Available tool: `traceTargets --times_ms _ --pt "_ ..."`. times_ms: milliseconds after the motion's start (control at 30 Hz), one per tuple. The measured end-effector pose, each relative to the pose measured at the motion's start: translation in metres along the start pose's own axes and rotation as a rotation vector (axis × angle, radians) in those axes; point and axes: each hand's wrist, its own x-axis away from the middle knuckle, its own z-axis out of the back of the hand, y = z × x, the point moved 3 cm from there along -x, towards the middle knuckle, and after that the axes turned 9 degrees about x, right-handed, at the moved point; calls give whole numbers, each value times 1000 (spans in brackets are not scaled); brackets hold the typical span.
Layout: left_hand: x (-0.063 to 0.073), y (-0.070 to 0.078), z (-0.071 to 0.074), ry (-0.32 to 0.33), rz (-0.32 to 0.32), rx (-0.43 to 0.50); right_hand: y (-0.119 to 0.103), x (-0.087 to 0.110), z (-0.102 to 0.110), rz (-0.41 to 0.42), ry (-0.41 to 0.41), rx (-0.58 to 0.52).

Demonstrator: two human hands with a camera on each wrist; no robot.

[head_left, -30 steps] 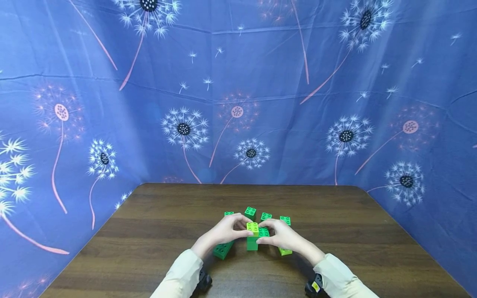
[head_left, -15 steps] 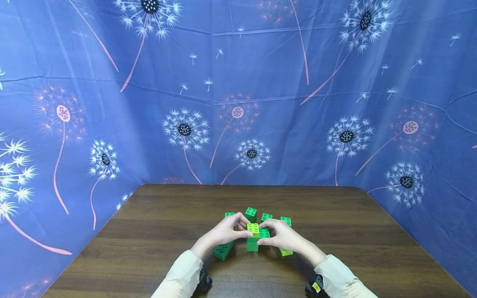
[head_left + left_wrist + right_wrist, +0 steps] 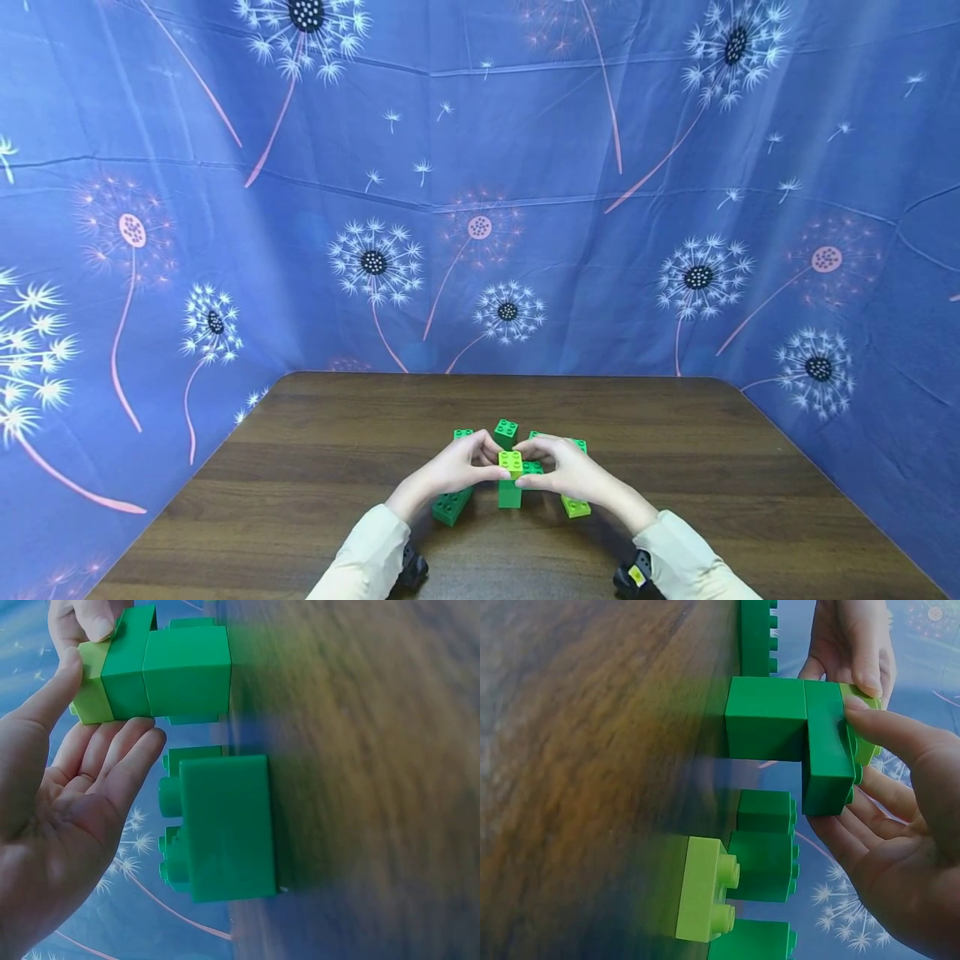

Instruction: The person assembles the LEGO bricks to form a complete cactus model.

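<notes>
A small stack of toy building bricks stands upright on the table. Topping it is a lime-green brick, which my left hand pinches between thumb and fingers from the left. My right hand grips the same brick from the right, its thumb at the near side and fingers behind. Under the lime brick lies a longer green brick that juts out to the right. A green block forms the base on the tabletop. Parts of the fingers on the far side are hidden.
Left of the stack lies a long green brick, and another green brick stands behind. To the right are a lime-green brick and several green bricks. A patterned blue cloth hangs beyond the wooden table.
My right hand has shifted slightly left, from the jutting green brick onto the lime-green brick. My left hand keeps its hold. The view has tilted slightly.
</notes>
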Motion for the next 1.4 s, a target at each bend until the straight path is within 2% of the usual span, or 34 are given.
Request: traceTargets --times_ms 300,633,833,1000,1200,1400 --pt "-3 -1 -1 -3 -2 1 0 -3 -2 15 7 31" --pt "-4 -4 -1 -14 36 26 1 -3 -5 -1 13 78" --pt "-2 -6 1 -29 39 63 1 -4 -5 -7 18 67" --pt "0 -2 4 -54 49 71 2 -6 -6 -10 9 54" --pt "1 0 6 -75 42 39 3 -6 -7 -12 23 41" --pt "1 -2 7 -62 40 3 3 -4 -9 -11 35 26"
